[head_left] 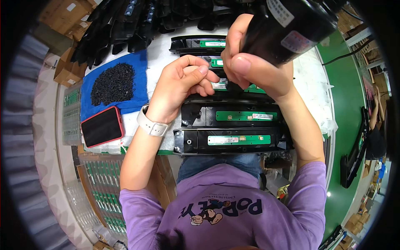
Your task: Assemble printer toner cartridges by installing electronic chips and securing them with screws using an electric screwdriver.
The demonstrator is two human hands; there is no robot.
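Note:
My right hand [266,73] grips a thick black electric screwdriver [283,35] with stickers on its body, held over the row of parts. Its lower end sits behind my fingers, by one of the middle parts. My left hand [179,83], with a white watch on the wrist, is closed beside it, thumb against the fingers; whatever it may hold is too small to make out. Below both hands lie several long black plastic housings [193,114], each with a narrow green circuit board [223,116] inside. The nearest housing [196,142] lies along the table's front edge.
At left, a blue cloth [139,73] carries a pile of small black screws [112,83]. A red-cased phone [102,127] overlaps its near edge. More black housings [133,25] are heaped at the back. Trays of green boards [104,183] stand lower left; a green surface [339,137] runs at right.

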